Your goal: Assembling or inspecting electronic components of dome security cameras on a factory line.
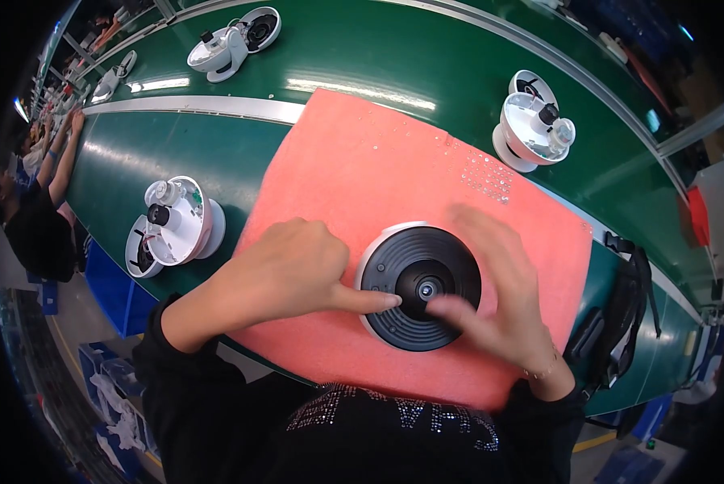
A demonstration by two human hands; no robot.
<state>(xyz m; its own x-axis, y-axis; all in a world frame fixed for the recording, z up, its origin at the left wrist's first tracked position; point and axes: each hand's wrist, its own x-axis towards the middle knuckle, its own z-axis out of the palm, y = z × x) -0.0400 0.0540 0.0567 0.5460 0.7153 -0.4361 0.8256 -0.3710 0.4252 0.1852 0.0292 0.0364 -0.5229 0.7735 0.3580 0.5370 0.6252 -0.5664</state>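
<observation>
A round dome camera [386, 329] with a ridged black face, a central lens and a white rim lies face up on a pink foam mat [322, 185]. My left hand [285, 270] comes from the left, its fingers folded under. Its thumb stretches out and touches the black face left of the lens; the inside of the fist is hidden. My right hand [503, 302] is over the camera's right side, blurred by motion. Its fingers are apart, with the thumb close to the lens; whether it touches the camera I cannot tell.
Opened white camera housings stand on the green bench [241, 149]: one at left [181, 222], one at far right [531, 125], one at the back [233, 44]. Small clear dots [487, 177] sit on the mat. A black bag [624, 315] lies at right. Another person [43, 234] works at far left.
</observation>
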